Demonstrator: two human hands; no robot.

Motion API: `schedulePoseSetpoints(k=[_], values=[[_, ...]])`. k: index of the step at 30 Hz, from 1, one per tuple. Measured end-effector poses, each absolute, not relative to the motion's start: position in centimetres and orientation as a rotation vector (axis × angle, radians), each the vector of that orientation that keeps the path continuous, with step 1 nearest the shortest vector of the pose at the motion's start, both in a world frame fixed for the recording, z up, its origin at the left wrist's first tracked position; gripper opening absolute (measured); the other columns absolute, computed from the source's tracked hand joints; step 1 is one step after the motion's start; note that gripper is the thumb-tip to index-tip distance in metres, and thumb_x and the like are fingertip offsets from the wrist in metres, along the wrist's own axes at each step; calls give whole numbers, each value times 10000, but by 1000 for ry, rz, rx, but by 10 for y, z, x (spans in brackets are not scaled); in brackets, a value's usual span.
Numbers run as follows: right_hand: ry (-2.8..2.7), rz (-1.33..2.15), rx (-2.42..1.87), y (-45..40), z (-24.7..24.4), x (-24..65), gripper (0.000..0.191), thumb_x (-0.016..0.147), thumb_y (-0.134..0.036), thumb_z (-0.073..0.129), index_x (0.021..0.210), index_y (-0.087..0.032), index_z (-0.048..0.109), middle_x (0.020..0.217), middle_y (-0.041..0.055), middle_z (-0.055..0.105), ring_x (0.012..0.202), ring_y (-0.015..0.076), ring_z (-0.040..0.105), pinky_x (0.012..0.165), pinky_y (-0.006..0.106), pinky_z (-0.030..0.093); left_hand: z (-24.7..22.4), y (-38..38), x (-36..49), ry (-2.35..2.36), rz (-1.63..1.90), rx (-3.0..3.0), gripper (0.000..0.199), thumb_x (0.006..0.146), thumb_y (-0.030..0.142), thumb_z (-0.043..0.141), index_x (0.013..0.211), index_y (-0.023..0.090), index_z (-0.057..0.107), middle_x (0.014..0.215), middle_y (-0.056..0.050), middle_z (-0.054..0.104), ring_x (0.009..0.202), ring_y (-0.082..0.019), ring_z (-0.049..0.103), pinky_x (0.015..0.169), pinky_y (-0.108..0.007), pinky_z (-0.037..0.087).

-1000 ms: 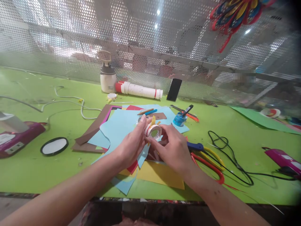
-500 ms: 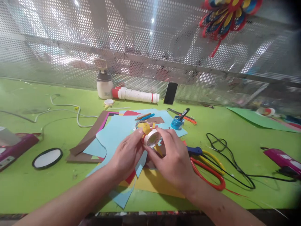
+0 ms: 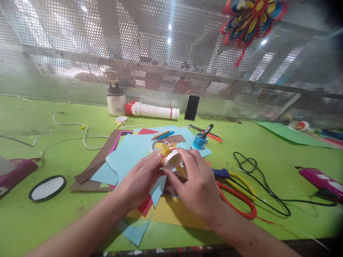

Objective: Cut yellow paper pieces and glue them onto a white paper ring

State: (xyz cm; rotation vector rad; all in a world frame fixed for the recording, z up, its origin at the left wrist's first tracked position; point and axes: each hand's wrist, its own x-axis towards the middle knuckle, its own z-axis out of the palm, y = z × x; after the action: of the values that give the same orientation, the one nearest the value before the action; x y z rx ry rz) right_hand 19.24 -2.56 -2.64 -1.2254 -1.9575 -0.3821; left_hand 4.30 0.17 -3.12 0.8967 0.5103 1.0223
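Between my two hands is a small white paper cup (image 3: 173, 160), tilted so its round end faces me. A yellow paper piece (image 3: 165, 150) with small dark dots sits at its upper left, and more yellow strips stick out around it. My left hand (image 3: 142, 176) is closed on the cup's left side, thumb on top near the yellow piece. My right hand (image 3: 199, 184) pinches the cup's right rim between thumb and fingers. Below lie light blue paper sheets (image 3: 128, 150). A roll of tape (image 3: 158, 144) is partly hidden behind the cup.
Scissors with red handles (image 3: 238, 203) and blue-yellow scissors (image 3: 222, 173) lie at right, near a black cable (image 3: 264, 182). Behind are a blue jar (image 3: 200, 141), a phone (image 3: 192, 107), a stack of paper cups (image 3: 152, 110) and a spray bottle (image 3: 116, 100). A black-rimmed oval (image 3: 47, 188) lies left.
The view has shifted slightly, so the table items sit a little further left. Both hands keep their hold on the cup, which has tilted slightly.
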Motion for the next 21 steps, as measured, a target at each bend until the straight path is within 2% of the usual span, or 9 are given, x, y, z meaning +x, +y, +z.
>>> schedulePoseSetpoints(k=[5, 13, 21], values=[[-1962, -444, -1190, -27, -26, 193, 447, 868, -292, 635, 1218, -28, 546, 974, 168, 610, 914, 278, 592, 744, 430, 540, -29, 1, 41, 500, 1004, 884, 360, 936, 304, 492, 1285, 320, 578, 1316, -24, 586, 1221, -234, 501, 911, -319, 443], [-1932, -478, -1142, -30, -27, 192, 445, 858, -212, 646, 1248, -32, 532, 1019, 173, 583, 960, 271, 571, 791, 431, 539, -26, 0, 42, 385, 1019, 741, 398, 922, 199, 511, 1310, 264, 572, 1277, -66, 627, 1234, -236, 518, 1042, -363, 378], [-1933, -474, -1140, -32, -24, 194, 437, 852, -202, 643, 1249, -55, 533, 1019, 162, 574, 953, 271, 558, 789, 450, 534, -33, 2, 40, 355, 1044, 694, 423, 910, 141, 504, 1318, 232, 565, 1251, -72, 644, 1216, -240, 536, 1034, -369, 387]])
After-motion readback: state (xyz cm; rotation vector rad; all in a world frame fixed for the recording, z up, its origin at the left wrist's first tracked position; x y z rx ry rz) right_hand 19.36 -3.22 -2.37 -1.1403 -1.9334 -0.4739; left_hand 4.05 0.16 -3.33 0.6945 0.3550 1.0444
